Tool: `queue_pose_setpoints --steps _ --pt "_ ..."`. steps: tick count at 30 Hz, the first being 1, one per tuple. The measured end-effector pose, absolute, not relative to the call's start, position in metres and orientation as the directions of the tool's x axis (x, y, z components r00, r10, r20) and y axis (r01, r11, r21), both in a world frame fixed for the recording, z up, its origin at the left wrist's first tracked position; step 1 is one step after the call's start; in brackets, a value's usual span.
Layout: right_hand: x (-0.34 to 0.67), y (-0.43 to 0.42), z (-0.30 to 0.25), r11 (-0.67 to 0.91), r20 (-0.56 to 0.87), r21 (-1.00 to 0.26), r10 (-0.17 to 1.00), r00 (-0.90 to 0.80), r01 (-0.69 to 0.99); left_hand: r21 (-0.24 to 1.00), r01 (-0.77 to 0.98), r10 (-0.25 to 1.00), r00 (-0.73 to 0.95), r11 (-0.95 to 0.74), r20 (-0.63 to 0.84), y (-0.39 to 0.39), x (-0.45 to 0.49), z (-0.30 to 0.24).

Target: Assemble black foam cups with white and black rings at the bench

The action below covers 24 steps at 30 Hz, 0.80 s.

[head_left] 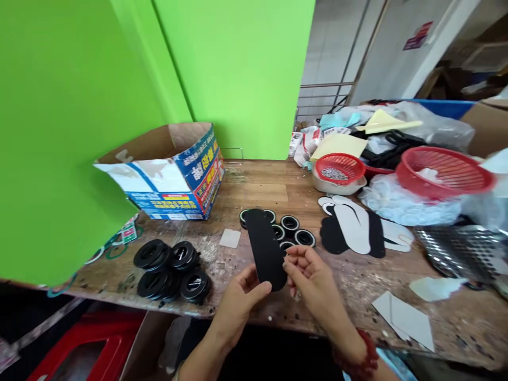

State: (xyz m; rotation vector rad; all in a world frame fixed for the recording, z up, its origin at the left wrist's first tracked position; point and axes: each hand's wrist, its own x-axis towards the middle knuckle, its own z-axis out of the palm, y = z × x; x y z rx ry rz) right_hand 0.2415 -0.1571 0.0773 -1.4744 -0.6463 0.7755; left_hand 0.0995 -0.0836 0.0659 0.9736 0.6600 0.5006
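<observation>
Bright, even daylight fills the scene, strongest from the open area at upper right. The green wall (79, 106) glows, saturated and slightly blurred. Shadows on the wooden workbench (257, 185) are faint. Straight lines bow toward the edges; the bottom corners fall dark.
</observation>
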Motion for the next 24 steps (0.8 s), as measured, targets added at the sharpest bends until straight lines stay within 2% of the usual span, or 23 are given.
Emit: queue_pose_setpoints --steps 2,4,6,8,12,16,19,24 --pt "0.225 -0.151 0.069 -0.033 -0.013 -0.999 0.834 0.551 0.027 0.857 -0.15 0.687 0.671 0.493 -0.278 -0.082 0.099 0.067" --pt "0.22 -0.148 0.065 0.038 0.158 -0.966 0.867 0.473 0.254 0.848 -0.194 0.721 0.637 0.494 -0.274 -0.079 0.095 0.066" --pt "0.223 -0.144 0.064 0.124 0.326 -0.872 0.869 0.372 0.473 0.852 -0.208 0.73 0.633 0.48 -0.257 -0.077 0.09 0.065" --pt "0.228 -0.141 0.066 0.152 0.379 -0.793 0.882 0.282 0.59 0.87 -0.181 0.726 0.641 0.458 -0.249 -0.075 0.084 0.065" --pt "0.23 -0.135 0.068 0.122 0.331 -0.702 0.928 0.17 0.702 0.921 -0.088 0.73 0.641 0.379 -0.239 -0.074 0.078 0.064" --pt "0.222 -0.131 0.065 0.193 0.467 -0.539 0.879 0.1 0.82 0.935 -0.004 0.78 0.553 0.354 -0.293 -0.072 0.076 0.063" --pt "0.214 -0.132 0.065 0.224 0.537 -0.435 0.842 0.051 0.872 0.902 -0.04 0.774 0.53 0.429 -0.345 -0.07 0.077 0.061" --pt "0.206 -0.135 0.064 0.246 0.628 -0.246 0.777 -0.039 0.937 0.777 -0.14 0.712 0.524 0.613 -0.467 -0.07 0.083 0.063"
